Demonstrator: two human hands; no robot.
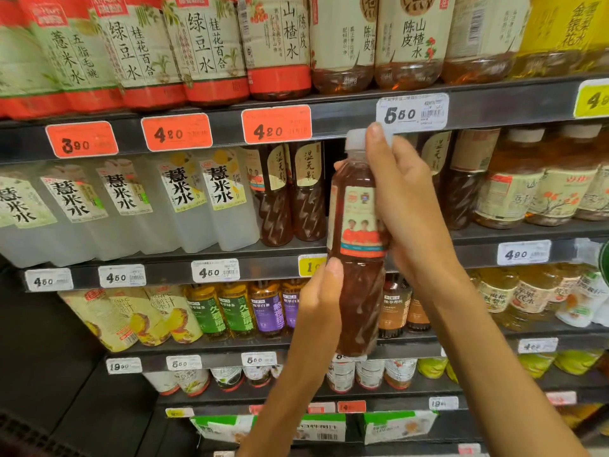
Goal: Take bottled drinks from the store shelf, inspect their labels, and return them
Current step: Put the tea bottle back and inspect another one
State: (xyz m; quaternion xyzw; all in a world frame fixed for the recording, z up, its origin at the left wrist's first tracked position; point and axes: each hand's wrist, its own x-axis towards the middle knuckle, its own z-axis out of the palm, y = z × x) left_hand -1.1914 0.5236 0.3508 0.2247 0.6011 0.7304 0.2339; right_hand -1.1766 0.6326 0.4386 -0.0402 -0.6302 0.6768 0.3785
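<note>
From the head view, a brown tea bottle (357, 245) with a white cap stands upright in mid-air in front of the store shelf (346, 113), off its row and held up between both hands, its printed label turned toward the camera, which suits reading it. The right hand (405, 206) wraps the upper half from the right side, fingers curled behind the bottle and the thumb lying up along the neck to the cap; this steadies the top. The left hand (321, 295) holds the lower half from the left, thumb pressed on the front just under the label, the fingers hidden behind, so the base is supported and the bottle could be turned. Behind it, a gap beside the matching dark bottles (290, 196) on the middle tier looks like its place. I judge the inspection step is under way, the return not yet begun.
</note>
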